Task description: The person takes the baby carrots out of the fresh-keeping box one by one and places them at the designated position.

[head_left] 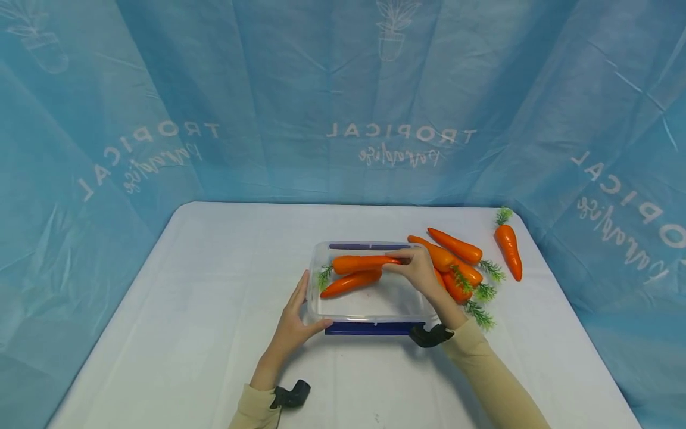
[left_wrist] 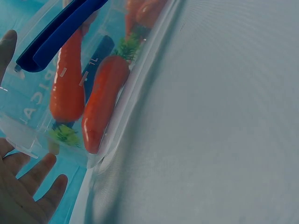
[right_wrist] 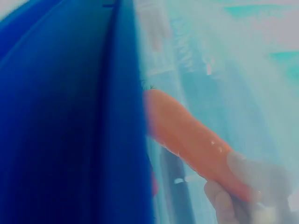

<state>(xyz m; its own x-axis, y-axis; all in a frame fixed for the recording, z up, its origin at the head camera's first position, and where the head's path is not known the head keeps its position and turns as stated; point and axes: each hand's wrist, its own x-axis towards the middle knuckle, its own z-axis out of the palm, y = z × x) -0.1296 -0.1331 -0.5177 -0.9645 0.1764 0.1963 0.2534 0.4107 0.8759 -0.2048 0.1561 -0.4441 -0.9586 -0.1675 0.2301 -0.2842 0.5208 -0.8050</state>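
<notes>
A clear plastic container (head_left: 396, 304) with blue side clips (head_left: 375, 328) stands on the white table. Inside it, my right hand (head_left: 415, 268) pinches the tapered tip of a carrot (head_left: 358, 263), whose green top points left. A second carrot (head_left: 349, 283) lies in the container just in front of the first. At the container's left side is my left hand (head_left: 292, 328), fingers extended along the wall and thumb at the near left corner. Through the clear wall, the right wrist view shows thumb and finger on the held carrot (right_wrist: 187, 135).
Several carrots (head_left: 455, 245) with green tops lie piled right of the container, partly behind my right forearm. One more carrot (head_left: 509, 250) lies apart by the table's right edge. A blue printed curtain (head_left: 300, 161) surrounds the white table (head_left: 203, 286).
</notes>
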